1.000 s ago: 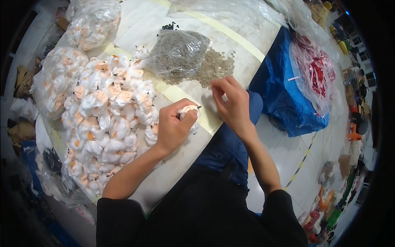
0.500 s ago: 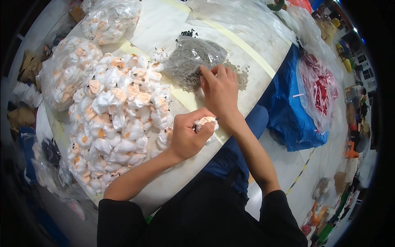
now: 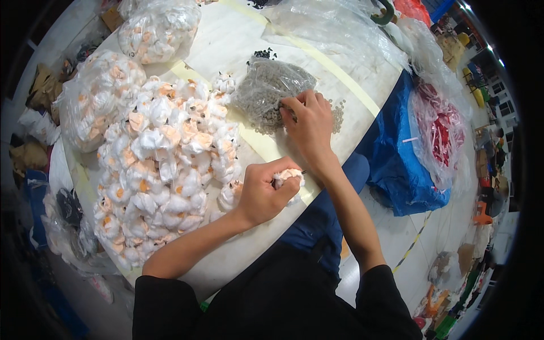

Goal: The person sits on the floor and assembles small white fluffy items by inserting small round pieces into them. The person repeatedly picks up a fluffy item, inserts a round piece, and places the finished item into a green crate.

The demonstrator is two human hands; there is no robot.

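Note:
My left hand (image 3: 263,192) is closed around a small fluffy white-and-peach plush piece (image 3: 288,178). A thin dark stem sticks out of its right side. Farther from me, my right hand (image 3: 310,127) reaches to the edge of a clear plastic bag (image 3: 269,85) full of tiny grey discs. Its thumb and forefinger are bent together there; whatever is between them is too small or hidden to make out. Loose grey discs (image 3: 338,116) lie on the table to the right of that hand. Left of both hands spreads a large heap of similar plush pieces (image 3: 164,164).
Two clear bags of plush pieces (image 3: 93,102) (image 3: 161,34) stand beyond the heap. Small black parts (image 3: 265,54) lie behind the disc bag. Plastic sheeting (image 3: 340,28) covers the table's far side. A blue sack (image 3: 396,164) with red items stands right of the table.
The whole view has shifted slightly. My right thumb and forefinger have drawn closer together at the edge of the disc bag. My left hand still grips the plush piece.

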